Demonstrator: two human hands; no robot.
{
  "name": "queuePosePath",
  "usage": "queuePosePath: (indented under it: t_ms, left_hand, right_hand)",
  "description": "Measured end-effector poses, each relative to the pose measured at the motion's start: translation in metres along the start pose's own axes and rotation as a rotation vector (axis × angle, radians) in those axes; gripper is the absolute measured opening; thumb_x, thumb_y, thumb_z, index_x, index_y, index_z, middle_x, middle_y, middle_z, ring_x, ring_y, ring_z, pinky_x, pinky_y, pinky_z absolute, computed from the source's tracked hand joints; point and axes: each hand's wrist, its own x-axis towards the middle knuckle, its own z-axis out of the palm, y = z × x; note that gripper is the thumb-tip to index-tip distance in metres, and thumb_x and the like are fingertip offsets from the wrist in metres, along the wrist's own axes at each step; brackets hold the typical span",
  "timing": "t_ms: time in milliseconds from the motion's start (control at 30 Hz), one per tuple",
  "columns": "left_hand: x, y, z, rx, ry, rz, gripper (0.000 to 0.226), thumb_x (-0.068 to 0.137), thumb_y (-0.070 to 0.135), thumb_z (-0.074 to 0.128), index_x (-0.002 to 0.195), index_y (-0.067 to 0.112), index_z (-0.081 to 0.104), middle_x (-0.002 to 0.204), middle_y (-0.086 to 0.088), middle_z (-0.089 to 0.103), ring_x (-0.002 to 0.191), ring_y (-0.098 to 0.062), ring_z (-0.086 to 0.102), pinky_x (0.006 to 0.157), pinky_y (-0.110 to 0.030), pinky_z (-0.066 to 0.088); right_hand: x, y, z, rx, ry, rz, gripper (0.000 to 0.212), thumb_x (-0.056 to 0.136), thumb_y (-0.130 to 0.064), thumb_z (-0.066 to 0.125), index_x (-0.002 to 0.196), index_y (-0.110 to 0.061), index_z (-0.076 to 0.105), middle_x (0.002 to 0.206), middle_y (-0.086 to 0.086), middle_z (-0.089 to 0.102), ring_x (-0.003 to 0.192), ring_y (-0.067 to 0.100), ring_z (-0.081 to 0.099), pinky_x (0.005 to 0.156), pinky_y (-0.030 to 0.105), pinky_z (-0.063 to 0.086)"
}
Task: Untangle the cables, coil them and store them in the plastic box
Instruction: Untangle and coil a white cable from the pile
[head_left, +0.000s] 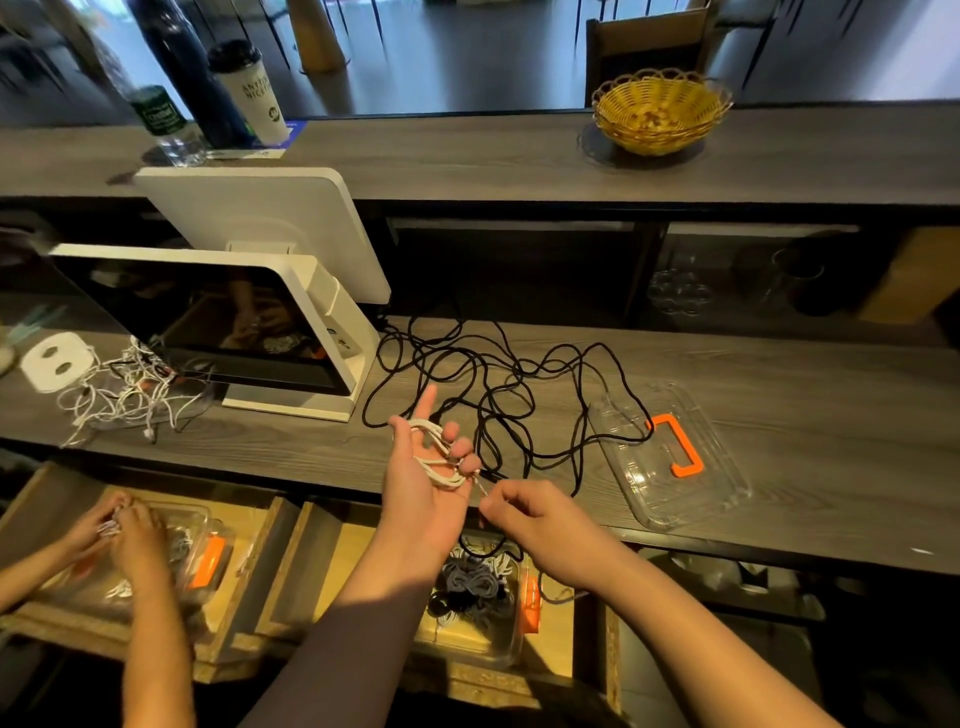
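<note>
The left hand (423, 486) is held palm up above the front edge of the counter (779, 395), index finger straight, the other fingers bent around loops of a white cable (441, 462) wound across the palm. The right hand (524, 512) sits just right of it, beyond the counter edge, thumb and forefinger pinching the cable's loose end.

Behind the hands, a black cable (498, 384) sprawls in loose tangles over the counter, one loop reaching onto the clear lid (675, 457) with an orange handle (678, 444), which lies flat to the right near the front edge. Bare counter shows right of the lid.

Below the counter edge, under the hands, an open drawer (322, 571) holds a clear plastic box (483, 597) with coiled dark and white cables inside.

On the left of the counter stands a white screen (218, 322), with a white cable tangle (124, 395) beside it. Another person's hands (119, 530) work over the left drawer.
</note>
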Motion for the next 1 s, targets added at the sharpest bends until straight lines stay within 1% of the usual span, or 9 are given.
queuePosePath:
  t_ms: [67,167,300,433,567,667,800,900,1000]
  left_hand:
    - [0.004,0.002,-0.002,0.024,0.043,0.051,0.051,0.107,0.053,0.027,0.136,0.024,0.058,0.069,0.002,0.048,0.055,-0.008,0.039,0.048,-0.021,0.033]
    - [0.011,0.013,-0.006,0.154,0.12,0.17,0.05,0.106,0.054,0.027,0.132,0.026,0.059,0.068,0.004,0.048,0.057,-0.007,0.039,0.053,-0.023,0.03]
    - [0.016,0.026,-0.013,0.501,0.152,0.27,0.049,0.104,0.058,0.03,0.131,0.031,0.06,0.068,0.007,0.044,0.057,-0.005,0.036,0.052,-0.022,0.029]
    - [0.014,0.013,-0.012,0.935,0.13,0.313,0.055,0.096,0.071,0.025,0.123,0.041,0.062,0.07,0.004,0.039,0.057,-0.009,0.033,0.05,-0.026,0.027]
    - [0.011,0.004,-0.008,1.16,-0.084,0.074,0.072,0.091,0.076,0.014,0.125,0.037,0.065,0.066,0.002,0.046,0.055,-0.011,0.04,0.051,-0.026,0.032]
    - [-0.002,0.002,-0.002,1.268,-0.202,-0.181,0.082,0.091,0.078,0.009,0.122,0.03,0.068,0.065,0.005,0.062,0.062,-0.012,0.056,0.058,-0.022,0.044]
    - [-0.019,-0.001,-0.004,1.077,-0.254,-0.475,0.083,0.085,0.084,0.022,0.11,0.013,0.059,0.061,0.003,0.054,0.051,-0.008,0.042,0.044,-0.017,0.029]
    - [-0.024,-0.003,-0.008,1.091,-0.349,-0.553,0.086,0.08,0.089,0.02,0.119,0.022,0.057,0.066,0.002,0.053,0.052,-0.007,0.038,0.043,-0.015,0.027]
    - [-0.029,-0.005,-0.012,1.099,-0.501,-0.636,0.077,0.076,0.092,0.022,0.1,0.034,0.067,0.068,0.004,0.049,0.054,-0.006,0.033,0.047,-0.017,0.023]
  right_hand:
    - [-0.002,0.001,0.002,-0.011,-0.019,0.012,0.035,0.101,-0.038,0.054,0.085,-0.008,0.062,0.064,-0.007,0.049,0.057,0.007,0.044,0.06,0.031,0.038]
    - [-0.007,0.004,0.003,-0.018,-0.047,-0.007,0.032,0.1,-0.042,0.053,0.082,-0.017,0.063,0.065,-0.007,0.051,0.059,0.007,0.047,0.061,0.034,0.041]
    - [-0.015,0.004,0.006,0.013,-0.06,-0.045,0.028,0.102,-0.043,0.05,0.086,-0.024,0.064,0.07,-0.009,0.051,0.065,0.005,0.047,0.065,0.037,0.042]
    - [-0.02,-0.003,0.011,0.007,-0.041,-0.107,0.024,0.101,-0.045,0.047,0.094,-0.03,0.065,0.077,0.01,0.058,0.072,0.029,0.053,0.071,0.051,0.048]
    - [-0.022,-0.009,0.005,-0.013,0.043,-0.205,0.017,0.103,-0.036,0.048,0.104,-0.036,0.064,0.081,0.007,0.065,0.073,0.025,0.059,0.07,0.049,0.048]
    - [-0.021,-0.01,-0.006,-0.058,0.119,-0.252,0.015,0.102,-0.032,0.05,0.108,-0.037,0.063,0.083,-0.002,0.067,0.07,0.011,0.061,0.065,0.038,0.052]
    - [-0.019,-0.006,-0.02,-0.171,0.251,-0.24,0.006,0.097,-0.034,0.06,0.096,-0.033,0.065,0.077,-0.011,0.066,0.072,0.006,0.062,0.066,0.028,0.05]
    - [-0.021,-0.001,-0.027,-0.238,0.362,-0.193,0.017,0.086,-0.041,0.071,0.082,-0.026,0.065,0.064,-0.009,0.06,0.061,0.005,0.056,0.058,0.019,0.041]
    - [-0.021,0.004,-0.035,-0.276,0.419,-0.163,0.027,0.078,-0.045,0.077,0.073,-0.023,0.062,0.059,-0.008,0.056,0.057,0.006,0.051,0.055,0.019,0.038]
